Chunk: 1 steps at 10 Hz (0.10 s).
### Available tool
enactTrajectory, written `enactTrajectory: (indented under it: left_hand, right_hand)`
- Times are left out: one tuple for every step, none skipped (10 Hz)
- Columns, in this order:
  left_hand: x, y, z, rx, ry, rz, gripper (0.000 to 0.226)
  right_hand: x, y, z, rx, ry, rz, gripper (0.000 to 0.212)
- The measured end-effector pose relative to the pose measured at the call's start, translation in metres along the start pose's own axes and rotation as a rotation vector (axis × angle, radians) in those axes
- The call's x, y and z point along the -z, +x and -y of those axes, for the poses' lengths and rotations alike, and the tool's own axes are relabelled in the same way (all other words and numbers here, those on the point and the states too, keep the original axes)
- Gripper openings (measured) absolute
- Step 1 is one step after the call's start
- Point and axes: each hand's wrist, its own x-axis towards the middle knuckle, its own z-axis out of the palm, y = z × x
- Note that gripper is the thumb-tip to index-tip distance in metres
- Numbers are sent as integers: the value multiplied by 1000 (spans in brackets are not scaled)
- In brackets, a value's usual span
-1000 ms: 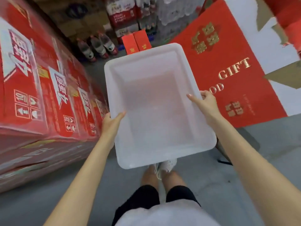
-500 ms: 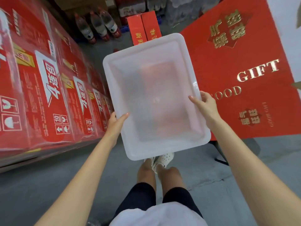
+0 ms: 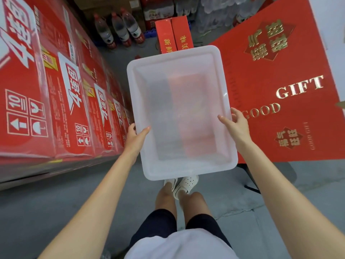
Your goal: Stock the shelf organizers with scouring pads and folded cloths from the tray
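Red cartons (image 3: 56,90) are lining the left side of the aisle, and a red panel (image 3: 280,109) lettered GOOD GIFT is leaning on the right. Between them the person is carrying a translucent white plastic tray (image 3: 186,173) at chest height over the grey floor (image 3: 46,202). The left hand (image 3: 135,139) is gripping the tray's left rim, thumb lying inside and fingers hidden outside the wall. The right hand (image 3: 236,126) is clasping the right rim the same way. Water bottles (image 3: 119,28) are standing ahead, and white shoes (image 3: 184,184) are showing below the tray.
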Motion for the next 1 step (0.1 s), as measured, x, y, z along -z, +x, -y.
enactTrajectory:
  left_hand:
    - [8,-4,-7,3,89,-18,73]
  right_hand:
    - [4,-4,3,-12,8,-6,67]
